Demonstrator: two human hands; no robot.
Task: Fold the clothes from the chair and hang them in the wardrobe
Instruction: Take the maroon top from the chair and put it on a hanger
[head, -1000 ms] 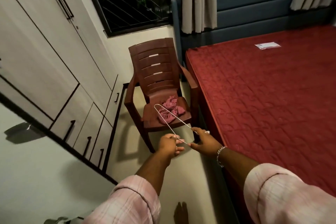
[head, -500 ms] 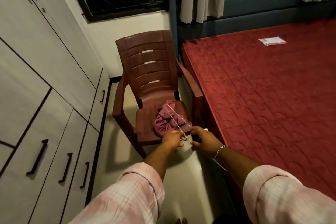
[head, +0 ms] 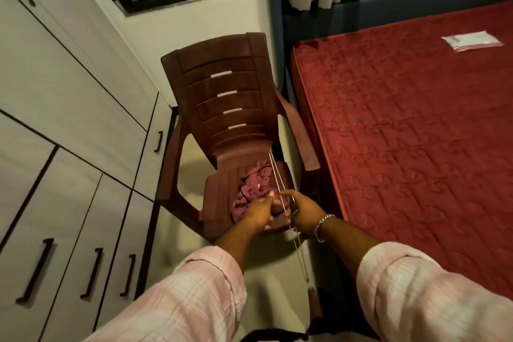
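Now we have closed in on the brown slatted plastic chair [head: 236, 108], and our hands hover over its seat. Our right hand [head: 301, 209] pinches the thin wire hanger [head: 277, 178]; our left hand [head: 259, 209] reaches the crumpled pink garment [head: 249, 189], fingers curled, grip unclear. Folding has yet to begin.

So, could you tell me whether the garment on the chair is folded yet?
Not folded: the pink garment lies crumpled on the chair seat.

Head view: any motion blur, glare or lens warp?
Head view: dim warm light; wardrobe handles smeared by motion; wide-angle bends the bed edge and chair; thin wire hanger glints, hard to trace near both hands; no strong glare.
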